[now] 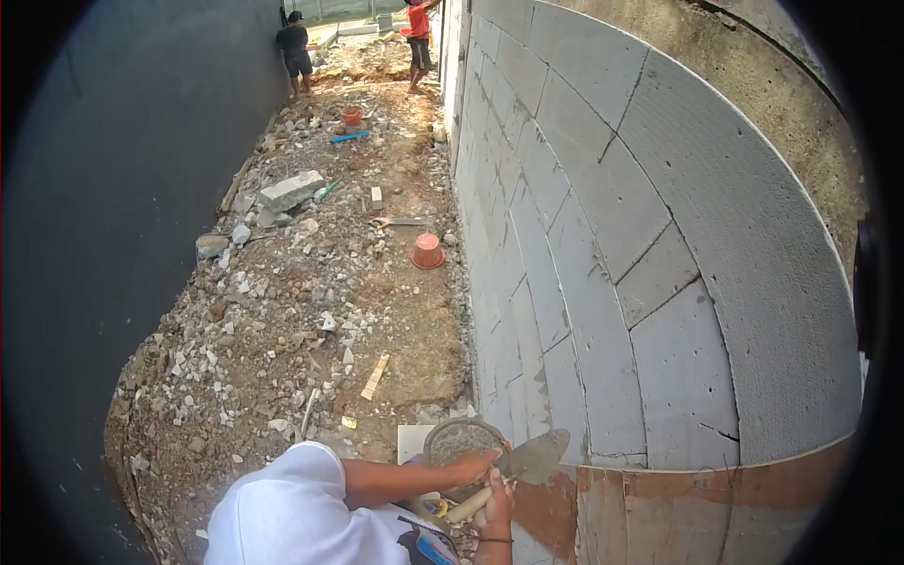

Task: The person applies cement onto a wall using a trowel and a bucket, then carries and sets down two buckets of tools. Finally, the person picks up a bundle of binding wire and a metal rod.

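Note:
My right hand (496, 506) is closed round the wooden handle of a trowel (539, 458), whose broad grey blade points right, near the block wall (603, 377). My left hand (474, 466) reaches across over a round bucket (457, 435) with grey, wet-looking mortar inside. Its fingers look curled together near the bucket's right rim and the trowel's neck; what they grip, if anything, is hidden. Some grey residue coats the trowel blade. A white board or tile (411, 441) lies just behind the bucket.
Rubble covers the ground between the dark wall (141, 188) and the block wall. An upturned orange bucket (428, 251), a handsaw (402, 222), a concrete chunk (292, 191) and a wood strip (375, 377) lie ahead. Two people (295, 55) (418, 42) stand far back.

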Tool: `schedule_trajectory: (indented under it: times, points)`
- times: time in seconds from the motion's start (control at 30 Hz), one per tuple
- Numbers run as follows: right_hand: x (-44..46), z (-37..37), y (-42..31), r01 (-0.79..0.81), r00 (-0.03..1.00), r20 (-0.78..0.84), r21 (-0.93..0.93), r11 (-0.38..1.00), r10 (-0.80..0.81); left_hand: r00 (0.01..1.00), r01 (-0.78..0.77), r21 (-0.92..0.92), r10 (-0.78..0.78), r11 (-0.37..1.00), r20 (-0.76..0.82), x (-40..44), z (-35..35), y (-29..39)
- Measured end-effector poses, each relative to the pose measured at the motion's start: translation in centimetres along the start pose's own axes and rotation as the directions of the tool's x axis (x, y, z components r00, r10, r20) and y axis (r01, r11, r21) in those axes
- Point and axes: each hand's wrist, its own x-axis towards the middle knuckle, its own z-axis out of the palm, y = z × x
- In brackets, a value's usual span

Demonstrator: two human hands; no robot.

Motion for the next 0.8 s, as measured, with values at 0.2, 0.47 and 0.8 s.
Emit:
schedule_trajectory:
  times: [0.2, 0.47, 0.8]
  points:
    - [-2.5, -0.8, -1.0, 0.003, 1.000, 0.029, 0.232, 0.973, -0.010, 0.999, 0.033, 0.244, -0.032, 0.969, -0.008, -6.6, 1.9, 3.3]
    - [-8.1, 0.9, -6.1, -0.033, 0.961, 0.274, 0.222, 0.975, -0.030, 0.870, -0.451, 0.450, 0.492, 0.771, 0.029, -16.4, 3.0, 3.4]
    - [-15.3, 3.1, -14.0, 0.196, 0.938, 0.281, 0.062, 0.979, -0.205, 0.958, 0.014, -0.251, -0.084, 0.968, -0.274, -8.9, -15.0, -10.0]
